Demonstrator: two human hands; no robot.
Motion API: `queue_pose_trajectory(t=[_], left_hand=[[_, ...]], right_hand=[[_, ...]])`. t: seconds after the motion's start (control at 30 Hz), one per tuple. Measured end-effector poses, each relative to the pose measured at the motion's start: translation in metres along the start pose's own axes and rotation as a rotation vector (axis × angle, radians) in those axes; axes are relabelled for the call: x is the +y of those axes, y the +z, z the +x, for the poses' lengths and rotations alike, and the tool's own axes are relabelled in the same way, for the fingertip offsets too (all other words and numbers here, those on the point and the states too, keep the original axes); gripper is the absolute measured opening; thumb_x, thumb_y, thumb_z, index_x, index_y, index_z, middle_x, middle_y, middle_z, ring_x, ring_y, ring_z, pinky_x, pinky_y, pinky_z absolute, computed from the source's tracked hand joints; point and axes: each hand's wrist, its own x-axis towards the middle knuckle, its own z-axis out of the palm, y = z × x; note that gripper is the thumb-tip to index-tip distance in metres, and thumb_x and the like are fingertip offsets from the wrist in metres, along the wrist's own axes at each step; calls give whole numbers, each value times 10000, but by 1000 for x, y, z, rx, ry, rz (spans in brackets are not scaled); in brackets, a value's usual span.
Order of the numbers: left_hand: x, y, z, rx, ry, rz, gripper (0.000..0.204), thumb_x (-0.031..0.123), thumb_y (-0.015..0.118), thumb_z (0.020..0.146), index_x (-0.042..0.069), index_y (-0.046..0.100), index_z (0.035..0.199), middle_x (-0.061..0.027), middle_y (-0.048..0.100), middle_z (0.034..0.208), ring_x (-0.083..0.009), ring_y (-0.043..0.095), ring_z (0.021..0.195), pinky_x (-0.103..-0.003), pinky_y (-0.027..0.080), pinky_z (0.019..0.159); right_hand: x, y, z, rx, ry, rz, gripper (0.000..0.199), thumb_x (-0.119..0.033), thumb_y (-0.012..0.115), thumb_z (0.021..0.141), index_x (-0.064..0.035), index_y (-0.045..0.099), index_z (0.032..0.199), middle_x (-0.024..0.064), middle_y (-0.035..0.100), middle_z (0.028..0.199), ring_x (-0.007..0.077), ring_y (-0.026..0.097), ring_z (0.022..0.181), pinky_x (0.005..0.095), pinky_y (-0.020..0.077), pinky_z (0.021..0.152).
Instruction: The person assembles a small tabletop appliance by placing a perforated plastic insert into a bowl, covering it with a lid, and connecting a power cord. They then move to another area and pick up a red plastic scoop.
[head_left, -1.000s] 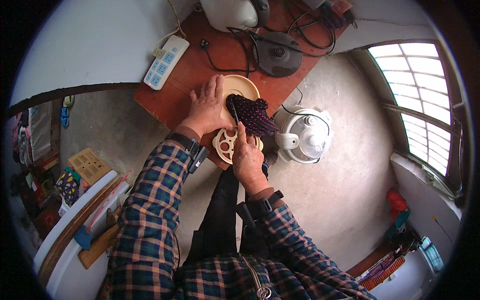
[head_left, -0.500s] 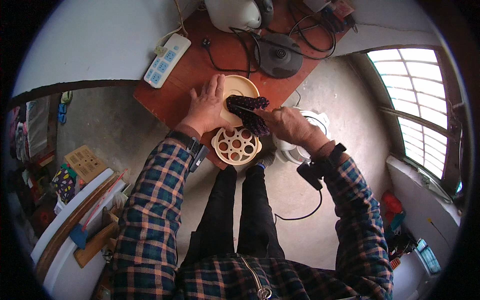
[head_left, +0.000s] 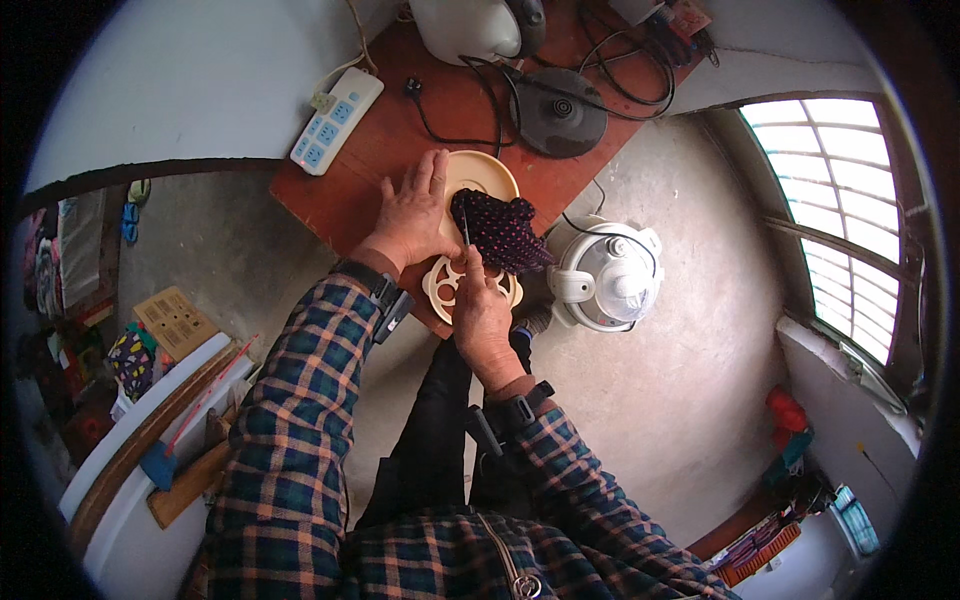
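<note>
Here, left hand [head_left: 412, 215]: palm down, fingers and thumb spread wide on the left side of the round plate; no grip on anything shows.
Right hand [head_left: 484, 318]: curled closed on a thin blade-like tool [head_left: 465, 222], 1 finger stretched along it; the grip end is hidden by the hand.
Tool tip: points away from the person, at the left part of the dotted cloth; I cannot tell whether it cuts in.
Dotted cloth [head_left: 508, 237]: dark with pink dots, bunched, partly over the round plate and reaching past its right rim.
Round plate [head_left: 485, 172]: cream, shallow, near the closest corner of the table [head_left: 320, 205], which is reddish.
Holed rack [head_left: 440, 290]: cream, just on the person's side of the plate, partly covered by the right hand.
Power strip [head_left: 337, 120]: white with blue sockets, at the table's left edge, 1 plug in.
Kettle [head_left: 460, 25]: white, at the far side, near a black round base [head_left: 560, 112].
White appliance [head_left: 612, 280]: lidded, right of the table.
</note>
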Motion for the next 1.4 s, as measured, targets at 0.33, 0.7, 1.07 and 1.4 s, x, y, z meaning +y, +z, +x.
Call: queue_pose_trajectory(t=[0.33, 0.7, 1.07, 1.4], left_hand=[[2, -5, -2, -13, -12, -31, 1536, 484, 950, 443, 56, 2, 1572, -156, 140, 1614, -360, 266, 1461, -690, 224, 1120], [2, -7, -1, -48, -16, -39, 1494, 486, 936, 495, 63, -6, 1575, -180, 132, 1616, -381, 222, 1476, -687, 234, 1110], [3, -4, -2, -30, -20, -38, 1529, 513, 939, 452, 57, 4, 1572, -174, 149, 1613, -376, 227, 1475, -686, 243, 1105], [-1, -1, -3, -1, -8, -43, 1530, 517, 936, 461, 70, -13, 1575, -168, 152, 1611, -382, 255, 1460, -700, 250, 1093]], right_hand=[[48, -135, 97, -424, -666, -368, 522, -134, 651, 854, -45, 537, 1356, 166, 659, 744, 314, 679, 664, 405, 545, 608], [31, -42, 18, -166, -185, -335, 760, -176, 667, 823, -117, 350, 1511, 193, 640, 956, 369, 684, 733, 455, 567, 601], [38, -68, 31, -232, -244, -257, 599, -165, 625, 850, -123, 464, 1425, 194, 688, 898, 368, 697, 757, 468, 570, 666], [-11, 1, -3, 70, -15, 76, 599, -30, 574, 872, -21, 410, 1448, 209, 667, 863, 398, 668, 764, 470, 542, 697]])
